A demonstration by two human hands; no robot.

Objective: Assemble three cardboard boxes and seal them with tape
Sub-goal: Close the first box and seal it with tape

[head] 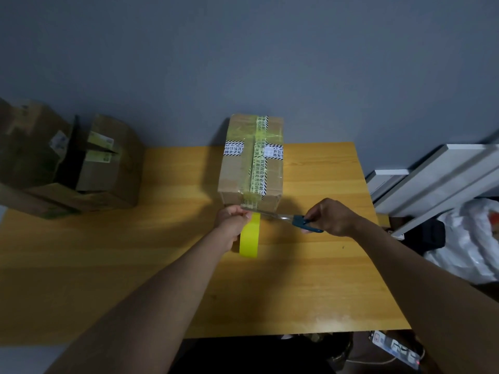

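Cardboard box (pixel 251 160) on a wooden worktop (pixel 108 265), grey wall (pixel 243 49) behind
Just before the box, the left hand (pixel 232 218) grips a yellow tape roll (pixel 249 238); the right hand (pixel 329 217) holds scissors (pixel 291 219) at the tape; more boxes (pixel 67 160) far left

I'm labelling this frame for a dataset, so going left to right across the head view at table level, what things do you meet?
Pile of cardboard boxes → left hand → yellow tape roll → scissors → right hand → white boards → white plastic bag. The taped box stands behind the hands, so I leave it out.
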